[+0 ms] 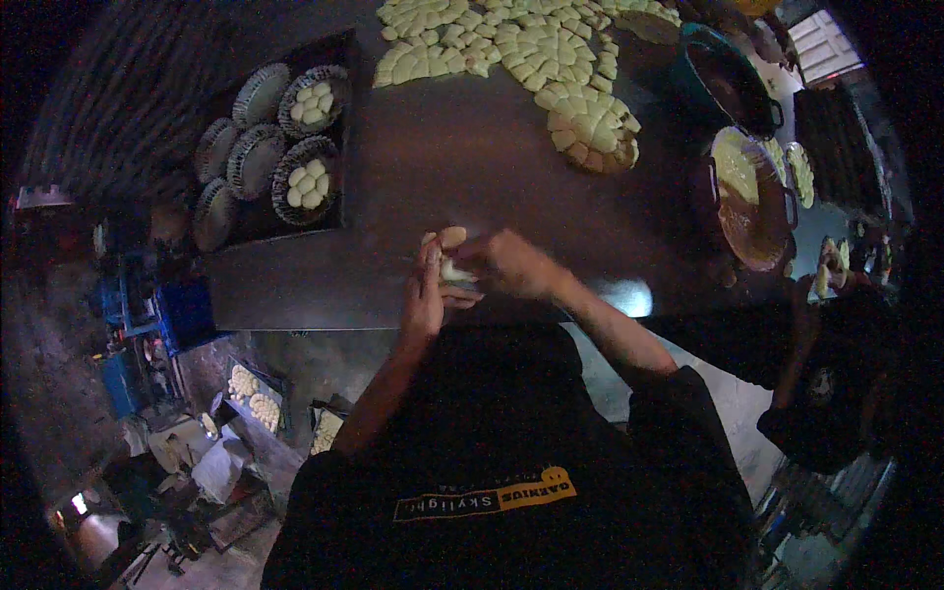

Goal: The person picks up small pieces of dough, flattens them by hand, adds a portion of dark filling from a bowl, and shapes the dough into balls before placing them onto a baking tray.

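Near the front edge of the dark table, my left hand [428, 290] is curled around a small pale piece of dough [455, 269]. Another bit of dough [452, 236] shows by its fingertips. My right hand [516, 264] is closed and slightly blurred, its fingers reaching to the dough in my left hand; what they grip is hidden. Left of my hands, a dark tray [346, 138] carries several fluted metal tins. Two of these, the upper tin [285, 123] and the lower tin [278, 202], contain clusters of dough balls.
Cut dough rounds [551, 54] spread over the table's far side, one round [590, 128] lying nearer me. At right stand a dark green tub [688, 74] and a basin [716, 211] with yellow and brown contents. Another person's hand [834, 270] works far right. Dough trays [280, 393] sit below left.
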Action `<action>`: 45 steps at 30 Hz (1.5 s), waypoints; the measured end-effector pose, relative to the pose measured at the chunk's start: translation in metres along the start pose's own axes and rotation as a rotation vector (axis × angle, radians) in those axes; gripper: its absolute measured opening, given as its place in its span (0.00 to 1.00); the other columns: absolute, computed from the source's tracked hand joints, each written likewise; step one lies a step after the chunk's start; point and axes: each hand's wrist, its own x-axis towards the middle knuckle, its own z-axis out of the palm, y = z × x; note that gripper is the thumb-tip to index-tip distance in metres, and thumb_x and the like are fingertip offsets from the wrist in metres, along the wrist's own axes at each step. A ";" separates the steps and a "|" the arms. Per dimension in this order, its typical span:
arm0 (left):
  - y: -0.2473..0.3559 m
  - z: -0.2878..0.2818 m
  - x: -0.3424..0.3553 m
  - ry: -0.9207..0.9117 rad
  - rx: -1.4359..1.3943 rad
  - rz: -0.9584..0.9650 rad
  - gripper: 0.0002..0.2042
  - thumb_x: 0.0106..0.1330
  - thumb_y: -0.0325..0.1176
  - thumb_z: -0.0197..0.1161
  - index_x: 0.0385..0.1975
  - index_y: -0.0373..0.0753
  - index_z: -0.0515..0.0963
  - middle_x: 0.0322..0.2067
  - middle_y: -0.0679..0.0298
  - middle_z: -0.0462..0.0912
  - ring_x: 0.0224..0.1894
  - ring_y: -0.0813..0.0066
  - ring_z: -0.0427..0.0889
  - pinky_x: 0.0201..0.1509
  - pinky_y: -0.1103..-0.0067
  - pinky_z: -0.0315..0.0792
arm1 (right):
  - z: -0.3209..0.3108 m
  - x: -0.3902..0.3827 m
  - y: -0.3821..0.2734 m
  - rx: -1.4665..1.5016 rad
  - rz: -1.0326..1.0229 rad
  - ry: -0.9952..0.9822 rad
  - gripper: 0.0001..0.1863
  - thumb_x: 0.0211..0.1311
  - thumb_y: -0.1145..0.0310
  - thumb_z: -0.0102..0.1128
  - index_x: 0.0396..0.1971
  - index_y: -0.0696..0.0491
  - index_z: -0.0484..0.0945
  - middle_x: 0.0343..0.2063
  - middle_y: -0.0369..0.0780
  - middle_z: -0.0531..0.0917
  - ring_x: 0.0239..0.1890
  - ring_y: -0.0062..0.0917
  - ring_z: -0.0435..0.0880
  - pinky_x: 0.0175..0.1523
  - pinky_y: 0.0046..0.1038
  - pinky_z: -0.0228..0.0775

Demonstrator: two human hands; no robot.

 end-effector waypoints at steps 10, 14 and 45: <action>-0.076 -0.091 0.088 0.084 0.579 0.554 0.20 0.63 0.29 0.67 0.54 0.37 0.71 0.43 0.57 0.81 0.48 0.64 0.82 0.48 0.72 0.78 | 0.008 0.087 0.036 -0.133 -0.183 0.258 0.19 0.53 0.68 0.63 0.47 0.52 0.80 0.45 0.46 0.81 0.46 0.42 0.81 0.51 0.37 0.74; -0.061 -0.085 0.071 -0.114 0.481 0.329 0.19 0.62 0.31 0.68 0.52 0.38 0.74 0.44 0.58 0.82 0.52 0.65 0.81 0.52 0.71 0.76 | 0.002 0.087 0.064 -0.357 -0.317 0.166 0.17 0.55 0.67 0.64 0.46 0.51 0.81 0.46 0.46 0.81 0.47 0.41 0.81 0.50 0.37 0.75; 0.007 0.034 0.010 -0.183 0.205 0.507 0.13 0.69 0.29 0.60 0.51 0.35 0.77 0.51 0.61 0.79 0.52 0.73 0.78 0.57 0.78 0.71 | 0.010 -0.044 -0.054 0.038 0.068 1.044 0.17 0.49 0.81 0.70 0.42 0.58 0.80 0.47 0.43 0.82 0.46 0.29 0.84 0.52 0.32 0.78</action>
